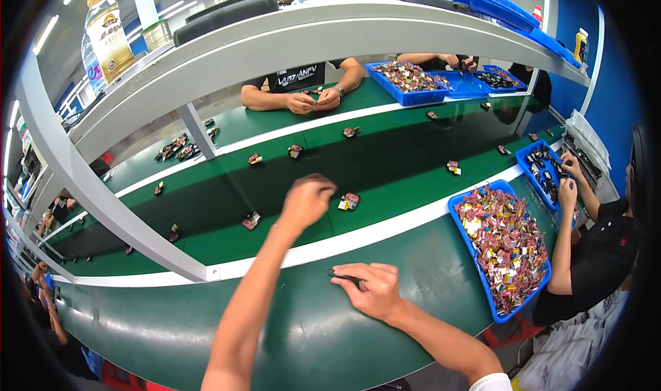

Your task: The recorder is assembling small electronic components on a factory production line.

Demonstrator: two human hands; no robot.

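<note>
left hand (306, 199) over belt (227, 208), right hand (368, 289) pressing dark part (342, 277).

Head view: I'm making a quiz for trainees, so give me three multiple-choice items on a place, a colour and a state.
1. Where is the left hand?
A. over the green belt
B. in the blue tray
C. on the shelf

2. What colour is the tray of wrapped parts at the right?
A. red
B. blue
C. white

3. How does the right hand lie?
A. raised in the air
B. holding a bottle
C. pressed on the green bench over a small dark piece

Answers: 1 A, the fist hangs above the belt; 2 B, its rim is blue; 3 C, the fingers lie flat on the bench.
</note>
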